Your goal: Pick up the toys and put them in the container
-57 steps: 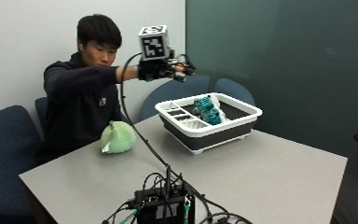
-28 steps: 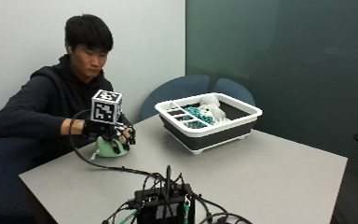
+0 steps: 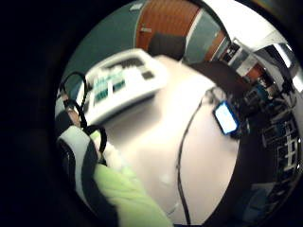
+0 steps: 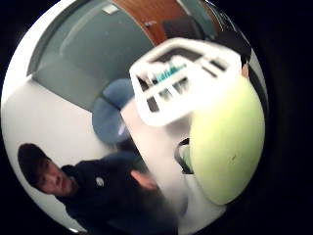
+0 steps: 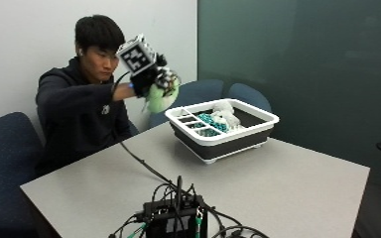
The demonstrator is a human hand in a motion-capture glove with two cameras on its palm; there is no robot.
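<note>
Change: the gloved right hand (image 5: 152, 75), down at the green plush toy (image 5: 158, 97) on the table (image 5: 296, 178) half a second ago, is now lifting it in the air.
Grip: fingers are curling around the toy's top.
Position: toy is hanging beside the white container (image 5: 243, 133), which is holding teal and white toys (image 5: 214, 119).
</note>
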